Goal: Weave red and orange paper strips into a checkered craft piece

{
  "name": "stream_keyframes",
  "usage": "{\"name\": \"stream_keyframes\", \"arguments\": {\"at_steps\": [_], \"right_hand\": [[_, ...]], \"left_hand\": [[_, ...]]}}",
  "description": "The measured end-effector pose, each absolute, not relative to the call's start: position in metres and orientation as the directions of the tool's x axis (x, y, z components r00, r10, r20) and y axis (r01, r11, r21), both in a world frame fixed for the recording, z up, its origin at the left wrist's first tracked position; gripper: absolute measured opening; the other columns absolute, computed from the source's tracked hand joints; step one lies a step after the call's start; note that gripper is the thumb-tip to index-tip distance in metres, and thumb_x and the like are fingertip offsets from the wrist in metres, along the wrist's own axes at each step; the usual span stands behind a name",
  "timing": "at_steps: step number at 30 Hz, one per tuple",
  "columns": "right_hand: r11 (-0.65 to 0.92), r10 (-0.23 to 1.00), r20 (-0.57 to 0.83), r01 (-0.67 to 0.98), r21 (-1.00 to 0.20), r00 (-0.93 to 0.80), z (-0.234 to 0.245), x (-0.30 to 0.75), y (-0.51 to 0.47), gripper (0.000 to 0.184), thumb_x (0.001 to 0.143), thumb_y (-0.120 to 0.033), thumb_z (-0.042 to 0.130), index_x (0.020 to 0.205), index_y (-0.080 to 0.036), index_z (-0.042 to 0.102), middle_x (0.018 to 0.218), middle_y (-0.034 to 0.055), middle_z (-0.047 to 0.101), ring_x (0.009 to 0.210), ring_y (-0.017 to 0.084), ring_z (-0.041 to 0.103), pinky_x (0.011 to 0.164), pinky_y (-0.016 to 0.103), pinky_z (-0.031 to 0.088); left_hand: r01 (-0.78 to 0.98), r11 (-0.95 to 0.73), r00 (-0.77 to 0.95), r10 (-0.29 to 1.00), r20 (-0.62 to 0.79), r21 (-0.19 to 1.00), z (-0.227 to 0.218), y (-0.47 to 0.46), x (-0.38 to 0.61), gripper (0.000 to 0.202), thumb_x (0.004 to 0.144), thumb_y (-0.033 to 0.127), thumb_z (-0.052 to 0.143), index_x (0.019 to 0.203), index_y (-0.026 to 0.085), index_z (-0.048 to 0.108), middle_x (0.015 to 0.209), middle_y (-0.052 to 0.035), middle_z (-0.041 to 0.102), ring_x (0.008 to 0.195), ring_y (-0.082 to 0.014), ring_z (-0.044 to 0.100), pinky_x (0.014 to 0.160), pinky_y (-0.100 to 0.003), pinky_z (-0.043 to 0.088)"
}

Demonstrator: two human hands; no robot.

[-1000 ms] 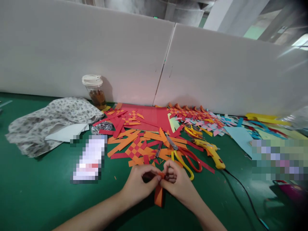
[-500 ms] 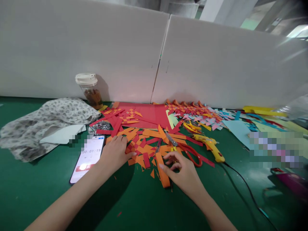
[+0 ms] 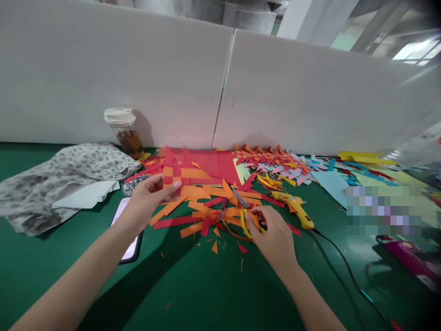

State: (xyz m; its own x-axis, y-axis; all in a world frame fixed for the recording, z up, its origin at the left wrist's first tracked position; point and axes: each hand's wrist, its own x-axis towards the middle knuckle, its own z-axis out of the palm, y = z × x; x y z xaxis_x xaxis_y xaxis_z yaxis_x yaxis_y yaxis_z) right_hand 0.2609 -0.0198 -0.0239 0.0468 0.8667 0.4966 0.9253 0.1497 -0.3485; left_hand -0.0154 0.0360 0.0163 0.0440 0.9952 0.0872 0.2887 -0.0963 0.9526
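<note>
My left hand [image 3: 151, 195] is raised above the table and pinches a woven paper piece [image 3: 177, 177] of red and orange strips, blurred by motion. On the right, my right hand [image 3: 270, 230] is closed around the handles of scissors, their yellow loop [image 3: 244, 224] showing by the fingers. Metal scissor blades [image 3: 240, 198] point away, over the paper. Between the hands lies a loose heap of orange strips [image 3: 172, 207] and red strips [image 3: 172, 222]. Small orange scraps [image 3: 215, 247] are scattered in front.
A phone [image 3: 132, 250] lies under my left forearm. Behind it are a patterned cloth [image 3: 93, 158] and a lidded cup [image 3: 129, 140]. A yellow glue gun [image 3: 296, 209] with a black cord lies right, near woven pieces [image 3: 262, 154]. A white partition [image 3: 165, 82] stands behind.
My left hand has lifted from the pile with the woven piece. My right hand has closed on the scissor handles; the wide orange strip beside it is no longer there.
</note>
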Motion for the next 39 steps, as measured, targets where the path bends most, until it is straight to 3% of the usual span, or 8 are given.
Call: {"name": "stream_keyframes", "arguments": {"at_steps": [5,12,19,22,25,29,32,39], "right_hand": [[0.301,0.831,0.551,0.895,-0.330,-0.076,-0.020,0.254,-0.023,0.016,0.081,-0.034,0.052,0.082,-0.019,0.059,0.081,0.0059,0.063,0.079,0.018,0.058,0.069,0.028,0.044],[0.634,0.760,0.374,0.734,-0.244,-0.532,-0.021,0.241,-0.036,0.018,0.081,-0.016,0.051,0.090,-0.025,0.063,0.075,-0.0004,0.068,0.074,0.016,0.058,0.094,0.044,0.033],[0.795,0.538,0.464,0.606,-0.004,-0.703,-0.025,0.228,-0.038,0.035,0.081,-0.005,0.041,0.102,-0.025,0.060,0.106,-0.0017,0.066,0.103,0.016,0.053,0.105,0.044,0.024],[0.631,0.653,0.494,0.773,0.064,-0.574,-0.017,0.250,-0.023,0.037,0.081,-0.007,0.039,0.110,-0.021,0.057,0.115,0.0064,0.061,0.110,0.021,0.050,0.100,0.046,0.031],[0.215,0.757,0.635,0.976,-0.025,-0.150,-0.005,0.295,-0.004,0.029,0.084,-0.023,0.043,0.108,-0.012,0.056,0.104,0.0139,0.063,0.097,0.024,0.057,0.084,0.038,0.045],[-0.380,0.842,0.426,0.925,0.031,0.331,-0.003,0.354,0.013,0.061,0.076,-0.054,0.048,0.113,-0.006,0.050,0.091,0.0200,0.063,0.082,0.034,0.061,0.062,0.041,0.048],[-0.438,0.888,0.178,0.898,0.047,0.424,-0.011,0.372,0.015,0.069,0.071,-0.063,0.046,0.115,-0.010,0.047,0.084,0.0166,0.065,0.073,0.034,0.063,0.053,0.037,0.045],[-0.466,0.861,0.233,0.885,0.004,0.453,-0.024,0.371,0.016,0.047,0.077,-0.048,0.044,0.112,-0.016,0.047,0.087,0.0126,0.065,0.077,0.031,0.063,0.053,0.034,0.043]], "left_hand": [[0.354,-0.091,0.212,0.977,0.014,0.931,0.023,0.029,-0.011,0.021,0.072,0.038,0.062,0.075,0.018,0.060,0.068,-0.0010,0.064,0.069,-0.0185,0.063,0.060,-0.028,0.049],[0.191,0.057,0.344,0.931,-0.121,0.980,0.018,0.026,-0.002,0.025,0.078,0.032,0.055,0.100,0.019,0.055,0.101,-0.0053,0.065,0.095,-0.0191,0.062,0.077,-0.030,0.051],[0.062,0.201,0.329,0.921,-0.211,0.978,0.018,0.023,0.000,0.035,0.076,0.034,0.062,0.105,0.020,0.050,0.092,-0.0036,0.068,0.090,-0.0197,0.065,0.073,-0.027,0.052],[0.037,0.223,0.316,0.922,-0.224,0.974,0.018,0.022,0.002,0.034,0.073,0.035,0.065,0.099,0.019,0.050,0.084,-0.0014,0.068,0.086,-0.0191,0.067,0.071,-0.026,0.052],[0.045,0.233,0.330,0.914,-0.235,0.971,0.017,0.020,0.005,0.027,0.072,0.036,0.066,0.085,0.019,0.049,0.075,0.0017,0.067,0.083,-0.0184,0.068,0.072,-0.027,0.052],[0.100,0.242,0.319,0.911,-0.262,0.965,0.022,0.015,0.011,0.027,0.071,0.035,0.067,0.080,0.020,0.046,0.067,0.0033,0.065,0.076,-0.0180,0.068,0.068,-0.027,0.051],[0.134,0.237,0.309,0.913,-0.268,0.962,0.025,0.012,0.016,0.026,0.071,0.035,0.066,0.080,0.020,0.047,0.065,0.0038,0.064,0.073,-0.0177,0.068,0.065,-0.027,0.050],[0.142,0.168,0.414,0.885,-0.213,0.975,0.021,0.010,0.019,0.022,0.076,0.037,0.058,0.084,0.018,0.050,0.078,-0.0013,0.064,0.076,-0.0184,0.067,0.063,-0.027,0.048]]}}
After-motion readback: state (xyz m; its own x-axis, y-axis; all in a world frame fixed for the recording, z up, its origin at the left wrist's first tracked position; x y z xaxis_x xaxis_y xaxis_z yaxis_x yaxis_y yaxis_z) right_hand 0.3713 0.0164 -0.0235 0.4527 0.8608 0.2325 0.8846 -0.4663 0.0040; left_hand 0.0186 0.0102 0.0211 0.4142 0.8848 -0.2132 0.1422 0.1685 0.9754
